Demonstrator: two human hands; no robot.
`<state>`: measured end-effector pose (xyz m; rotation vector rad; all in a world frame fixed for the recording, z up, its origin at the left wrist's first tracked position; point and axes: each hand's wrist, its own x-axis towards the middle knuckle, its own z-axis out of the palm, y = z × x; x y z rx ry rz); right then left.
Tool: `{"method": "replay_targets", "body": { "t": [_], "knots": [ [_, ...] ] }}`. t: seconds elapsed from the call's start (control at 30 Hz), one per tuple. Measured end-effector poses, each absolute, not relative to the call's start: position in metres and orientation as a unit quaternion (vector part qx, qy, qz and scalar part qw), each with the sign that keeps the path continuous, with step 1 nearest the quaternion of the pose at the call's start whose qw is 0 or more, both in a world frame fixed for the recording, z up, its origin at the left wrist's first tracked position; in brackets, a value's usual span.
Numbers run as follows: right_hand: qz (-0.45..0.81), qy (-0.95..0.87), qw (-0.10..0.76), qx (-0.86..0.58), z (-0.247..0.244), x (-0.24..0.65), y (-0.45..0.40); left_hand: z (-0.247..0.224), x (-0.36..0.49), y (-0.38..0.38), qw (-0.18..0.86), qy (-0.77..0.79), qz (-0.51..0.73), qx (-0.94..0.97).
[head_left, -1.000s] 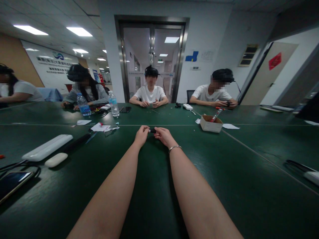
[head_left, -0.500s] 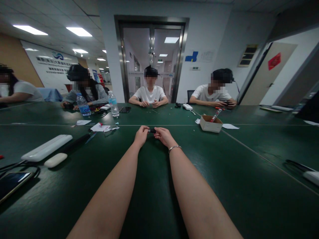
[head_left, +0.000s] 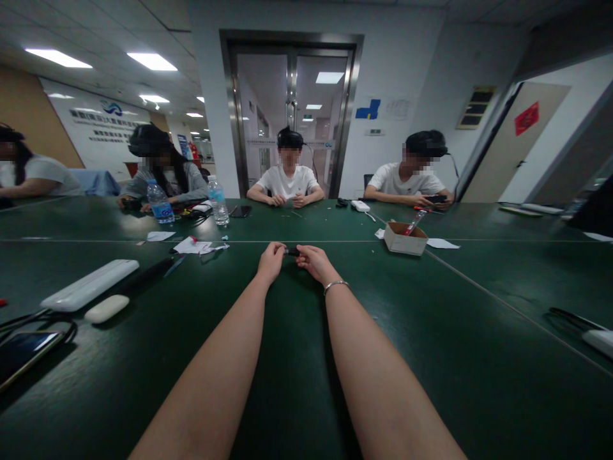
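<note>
Both my arms reach forward over the dark green table (head_left: 297, 358). Between my fingertips is a small, dark, elongated object (head_left: 292, 252), too small to name, with a lighter bit at its left end. My left hand (head_left: 272, 260) pinches that left end between thumb and fingers. On the other side, my right hand (head_left: 313, 260) grips the dark right end, its fingers closed and partly hiding it. A silver bracelet (head_left: 336, 285) circles my right wrist.
A small open box (head_left: 405, 241) with a red-and-silver tool stands right of my hands. Scraps of paper (head_left: 191, 246) and two water bottles (head_left: 218, 203) lie or stand left. Nearer left are a white power strip (head_left: 90, 284) and a phone (head_left: 29, 351). Several people sit across the table.
My hands and the small dark object stay in nearly the same place. Across the table, the person at right has raised their head slightly.
</note>
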<state>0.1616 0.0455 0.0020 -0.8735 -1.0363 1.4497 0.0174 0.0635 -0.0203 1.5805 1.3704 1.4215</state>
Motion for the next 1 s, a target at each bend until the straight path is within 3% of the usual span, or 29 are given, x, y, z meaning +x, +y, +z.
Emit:
{"method": "replay_targets", "body": {
  "t": [1.0],
  "knots": [
    [0.613,-0.428,0.548,-0.375,0.0028,0.1608,0.0456,-0.0205,0.0181,0.063,0.296,0.494,0.558,0.597]
  ]
}}
